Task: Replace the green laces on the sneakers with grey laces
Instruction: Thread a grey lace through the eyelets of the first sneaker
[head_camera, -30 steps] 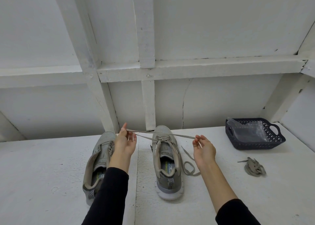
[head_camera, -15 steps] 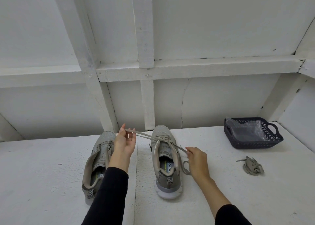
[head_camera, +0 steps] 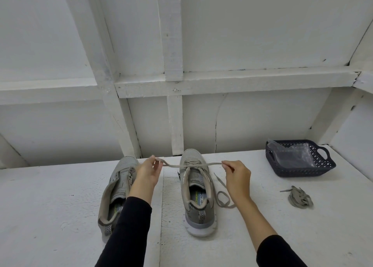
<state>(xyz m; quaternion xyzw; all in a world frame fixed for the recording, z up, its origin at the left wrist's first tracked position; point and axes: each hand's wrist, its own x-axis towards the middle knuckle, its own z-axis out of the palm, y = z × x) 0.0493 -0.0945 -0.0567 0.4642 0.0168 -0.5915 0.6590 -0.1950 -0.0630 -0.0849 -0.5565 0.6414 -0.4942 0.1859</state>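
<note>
Grey lace [head_camera: 193, 165] stretched taut across the throat of the right sneaker [head_camera: 196, 188], which stands on the white tabletop [head_camera: 50, 206], toe pointing away toward the wall. The lace is threaded through the upper eyelets and crosses itself just left of the shoe. The left hand [head_camera: 148, 174] has one end, thumb and fingertips pinched on it in a tight grip, palm turned inward. The right hand [head_camera: 237, 177] pinches the other end, fingers curled round it, and the slack drops from there into a loose loop on the tabletop just right of the shoe.

The left sneaker [head_camera: 119, 188] sits beside its partner, tongue open; the left forearm in its black sleeve covers a good part of it, so whether any lace runs through it is hard to say.

Further right, a bundle of laces [head_camera: 300, 197] lies in a heap, well apart from the shoes; its colour reads greyish-olive, hard to call. Behind it, near the wall, a dark perforated basket [head_camera: 306, 169] with handles holds a crumpled clear plastic bag [head_camera: 292, 152]; what the bag contains, if anything, cannot be made out.
</note>
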